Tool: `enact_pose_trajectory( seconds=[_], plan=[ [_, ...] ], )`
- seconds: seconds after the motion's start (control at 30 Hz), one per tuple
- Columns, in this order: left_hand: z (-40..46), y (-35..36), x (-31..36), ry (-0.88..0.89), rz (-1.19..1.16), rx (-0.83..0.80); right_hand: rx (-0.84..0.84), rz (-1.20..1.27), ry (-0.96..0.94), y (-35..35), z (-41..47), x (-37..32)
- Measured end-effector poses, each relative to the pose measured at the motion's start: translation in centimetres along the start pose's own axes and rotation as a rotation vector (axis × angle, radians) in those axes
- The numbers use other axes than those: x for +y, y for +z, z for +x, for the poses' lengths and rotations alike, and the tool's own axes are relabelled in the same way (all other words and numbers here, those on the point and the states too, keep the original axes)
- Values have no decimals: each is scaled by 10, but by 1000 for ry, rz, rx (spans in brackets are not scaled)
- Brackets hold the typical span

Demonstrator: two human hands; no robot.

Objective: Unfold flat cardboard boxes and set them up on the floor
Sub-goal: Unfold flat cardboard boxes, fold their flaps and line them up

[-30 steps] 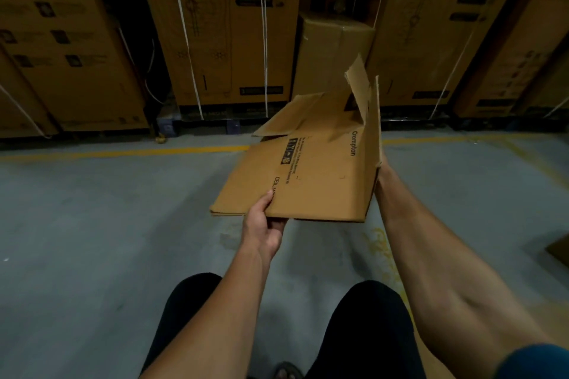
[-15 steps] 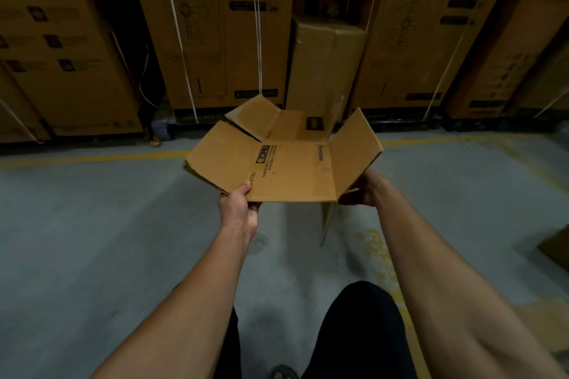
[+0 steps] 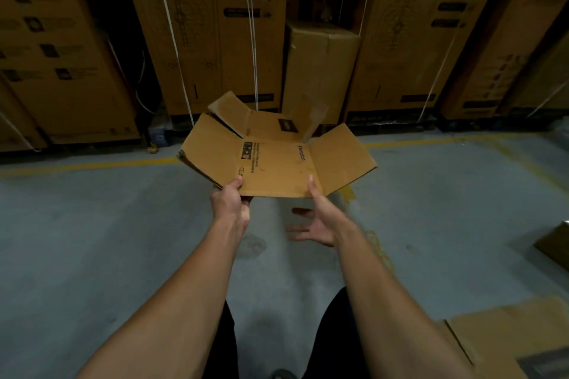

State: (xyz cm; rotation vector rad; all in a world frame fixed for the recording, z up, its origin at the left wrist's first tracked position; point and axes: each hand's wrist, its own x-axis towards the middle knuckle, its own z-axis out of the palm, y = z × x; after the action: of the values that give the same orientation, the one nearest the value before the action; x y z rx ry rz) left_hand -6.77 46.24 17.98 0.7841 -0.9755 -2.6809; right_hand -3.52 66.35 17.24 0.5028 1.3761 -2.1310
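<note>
While L hand (image 3: 229, 200) pinches box (image 3: 277, 163), R hand (image 3: 320, 221) spread

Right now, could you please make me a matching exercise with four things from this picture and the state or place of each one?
Things:
1. left hand
2. right hand
3. small sealed box
4. flat cardboard sheet

States or places:
A. lying on the floor, lower right
B. pinching the folded carton's near edge
C. standing between tall cartons
D. open, fingers spread under the carton

Pairs: 1-B, 2-D, 3-C, 4-A

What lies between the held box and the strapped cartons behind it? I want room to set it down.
Head view: only bare floor with a yellow line.
</note>
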Motion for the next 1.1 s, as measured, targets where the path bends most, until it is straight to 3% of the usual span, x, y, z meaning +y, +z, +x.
enact_pose_trajectory(
  seconds=[0.07,0.2,0.33,0.7,1.1],
  plan=[
    [5,1,-2,17,29,-28,199,195,-131,9,16,9],
    [16,-5,-1,5,87,-81,348,601,-355,13,26,-1],
    [22,-6,-7,5,119,-131,453,625,-467,12,28,-11],
    [1,23,-51,-74,204,-291,521,763,-587,-40,-4,2],
    [-75,68,-216,-338,310,-432,808,860,-718,-210,-87,32]
  ],
)
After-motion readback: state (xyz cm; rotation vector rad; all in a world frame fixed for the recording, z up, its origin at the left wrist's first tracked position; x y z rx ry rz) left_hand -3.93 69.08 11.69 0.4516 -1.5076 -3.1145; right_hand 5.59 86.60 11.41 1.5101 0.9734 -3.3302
